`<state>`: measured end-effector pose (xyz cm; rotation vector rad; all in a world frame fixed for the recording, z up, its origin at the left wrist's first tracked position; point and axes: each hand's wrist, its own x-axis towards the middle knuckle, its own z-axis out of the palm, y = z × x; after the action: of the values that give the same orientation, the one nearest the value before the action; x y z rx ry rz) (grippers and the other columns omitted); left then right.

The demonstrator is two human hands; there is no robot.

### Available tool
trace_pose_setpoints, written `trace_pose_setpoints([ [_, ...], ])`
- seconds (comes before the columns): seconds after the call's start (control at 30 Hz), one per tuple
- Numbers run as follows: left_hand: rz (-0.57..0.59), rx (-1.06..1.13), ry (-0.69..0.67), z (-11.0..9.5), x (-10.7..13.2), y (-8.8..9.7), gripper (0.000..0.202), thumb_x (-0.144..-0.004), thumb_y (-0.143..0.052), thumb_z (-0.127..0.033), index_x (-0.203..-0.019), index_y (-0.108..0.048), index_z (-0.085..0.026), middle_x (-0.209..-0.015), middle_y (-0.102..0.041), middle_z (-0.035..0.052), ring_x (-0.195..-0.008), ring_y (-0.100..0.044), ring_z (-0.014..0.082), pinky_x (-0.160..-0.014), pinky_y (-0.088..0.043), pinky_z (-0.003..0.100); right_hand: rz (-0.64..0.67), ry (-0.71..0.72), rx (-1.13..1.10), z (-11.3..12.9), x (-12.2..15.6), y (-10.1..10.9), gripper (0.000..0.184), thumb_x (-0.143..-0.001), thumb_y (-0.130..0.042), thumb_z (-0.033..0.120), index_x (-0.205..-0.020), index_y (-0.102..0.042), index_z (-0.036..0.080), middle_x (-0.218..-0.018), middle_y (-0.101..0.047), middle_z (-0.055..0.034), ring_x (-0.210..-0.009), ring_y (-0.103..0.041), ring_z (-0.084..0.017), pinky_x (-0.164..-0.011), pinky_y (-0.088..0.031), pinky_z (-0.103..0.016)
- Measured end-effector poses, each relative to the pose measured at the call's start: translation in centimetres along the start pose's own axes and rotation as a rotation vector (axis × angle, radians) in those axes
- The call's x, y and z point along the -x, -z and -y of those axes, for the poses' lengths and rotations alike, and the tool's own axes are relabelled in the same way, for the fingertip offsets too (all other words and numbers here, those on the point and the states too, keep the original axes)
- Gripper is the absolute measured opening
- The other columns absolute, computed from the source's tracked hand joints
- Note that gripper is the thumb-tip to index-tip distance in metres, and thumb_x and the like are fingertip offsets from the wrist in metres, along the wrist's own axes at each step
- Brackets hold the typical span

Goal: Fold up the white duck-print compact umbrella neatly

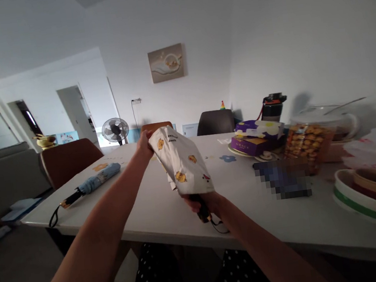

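Observation:
A white folding umbrella printed with small yellow figures is held slanted above the table, its canopy fabric loose and gathered. My right hand is closed around its lower end, where the black handle and a wrist strap stick out below. At the far upper end, my left hand grips the fabric's edge; its fingertips are partly hidden. A light blue folded umbrella with a black handle lies on the table to the left, apart from both hands.
The white table spans the front. On its right stand a purple box, a jar of brown snacks, a dark bottle, a blurred dark object and a green-banded bowl. Chairs and a fan stand beyond.

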<state>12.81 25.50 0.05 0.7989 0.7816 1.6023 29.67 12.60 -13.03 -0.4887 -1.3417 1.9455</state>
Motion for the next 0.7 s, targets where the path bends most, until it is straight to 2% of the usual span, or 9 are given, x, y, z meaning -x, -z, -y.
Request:
trace_pose_setpoints([
  [0.1, -0.117, -0.217, -0.108, 0.0, 0.9, 0.3, 0.008, -0.072, -0.055, -0.024, -0.068, -0.052, -0.018, -0.063, -0.052, -0.0006, -0.06, -0.051, 0.0113, -0.062, -0.042, 0.025, -0.139, 0.107, -0.079, 0.6, -0.3, 0.1, 0.033, -0.067, -0.066, 0.045, -0.065, -0.047, 0.018, -0.051, -0.047, 0.0062, -0.034, -0.033, -0.003, -0.035, -0.032, -0.019],
  [0.2, -0.077, -0.424, -0.318, 1.5, 4.2, 0.4, 0.008, -0.07, -0.055, -0.022, -0.077, -0.055, -0.018, -0.075, -0.057, 0.0017, -0.076, -0.055, 0.0146, -0.069, -0.043, 0.028, -0.368, 0.23, -0.106, 1.0, -0.8, 0.5, 0.032, -0.063, -0.069, 0.041, -0.069, -0.047, 0.019, -0.057, -0.05, 0.0065, -0.037, -0.041, -0.004, -0.038, -0.038, -0.02],
  [0.27, 0.034, -0.517, -0.422, 3.1, 6.8, 0.2, 0.022, -0.072, -0.056, -0.03, -0.091, -0.056, -0.018, -0.09, -0.059, 0.0059, -0.09, -0.056, 0.0188, -0.077, -0.044, 0.032, -0.514, 0.297, -0.07, 0.9, -1.1, 0.9, 0.032, -0.062, -0.067, 0.042, -0.069, -0.047, 0.019, -0.057, -0.051, 0.0062, -0.038, -0.047, -0.006, -0.039, -0.04, -0.021],
  [0.3, 0.128, -0.596, -0.492, 3.9, 8.1, 0.0, 0.034, -0.071, -0.058, -0.033, -0.101, -0.054, -0.018, -0.1, -0.058, 0.0084, -0.099, -0.054, 0.0213, -0.082, -0.043, 0.035, -0.574, 0.315, -0.044, 0.8, -1.2, 1.1, 0.032, -0.063, -0.065, 0.044, -0.067, -0.047, 0.019, -0.055, -0.051, 0.0059, -0.038, -0.048, -0.007, -0.038, -0.04, -0.021],
  [0.4, 0.513, -0.97, -0.717, 5.8, 10.8, -0.8, 0.077, -0.058, -0.073, -0.029, -0.127, -0.041, -0.021, -0.133, -0.042, 0.0129, -0.124, -0.037, 0.0287, -0.098, -0.034, 0.043, -0.7, 0.333, 0.051, 0.4, -1.4, 1.5, 0.03, -0.068, -0.058, 0.047, -0.066, -0.045, 0.019, -0.045, -0.049, 0.005, -0.035, -0.046, -0.009, -0.034, -0.034, -0.02],
  [0.47, 0.654, -1.177, -0.82, 6.1, 11.7, -1.5, 0.082, -0.059, -0.071, -0.022, -0.133, -0.037, -0.024, -0.142, -0.031, 0.012, -0.132, -0.026, 0.0296, -0.105, -0.027, 0.046, -0.753, 0.346, 0.098, 0.4, -1.4, 1.4, 0.025, -0.071, -0.053, 0.043, -0.066, -0.045, 0.02, -0.041, -0.047, 0.0047, -0.033, -0.044, -0.009, -0.033, -0.032, -0.02],
  [0.57, 0.737, -1.247, -0.868, 5.9, 12.0, -2.4, 0.056, -0.065, -0.064, -0.013, -0.119, -0.053, -0.026, -0.142, -0.035, 0.0072, -0.135, -0.022, 0.0272, -0.109, -0.019, 0.049, -0.817, 0.317, 0.114, 0.9, -1.2, 0.7, 0.018, -0.072, -0.05, 0.035, -0.064, -0.045, 0.02, -0.041, -0.048, 0.0029, -0.035, -0.046, -0.01, -0.032, -0.033, -0.02],
  [0.63, 0.776, -1.11, -0.829, 5.7, 12.0, -2.9, 0.035, -0.065, -0.063, -0.007, -0.095, -0.064, -0.026, -0.133, -0.047, 0.0052, -0.133, -0.027, 0.0266, -0.11, -0.018, 0.048, -0.852, 0.261, 0.127, 1.2, -1.1, 0.3, 0.02, -0.073, -0.052, 0.033, -0.061, -0.045, 0.019, -0.043, -0.051, 0.0005, -0.037, -0.049, -0.011, -0.032, -0.034, -0.021],
  [0.7, 0.756, -0.877, -0.729, 5.8, 12.0, -3.2, 0.025, -0.064, -0.064, -0.004, -0.077, -0.065, -0.025, -0.119, -0.057, 0.0051, -0.129, -0.035, 0.0259, -0.109, -0.024, 0.044, -0.869, 0.221, 0.147, 1.4, -1.0, 0.0, 0.025, -0.074, -0.055, 0.036, -0.058, -0.046, 0.019, -0.044, -0.053, -0.001, -0.036, -0.049, -0.012, -0.033, -0.035, -0.021],
])
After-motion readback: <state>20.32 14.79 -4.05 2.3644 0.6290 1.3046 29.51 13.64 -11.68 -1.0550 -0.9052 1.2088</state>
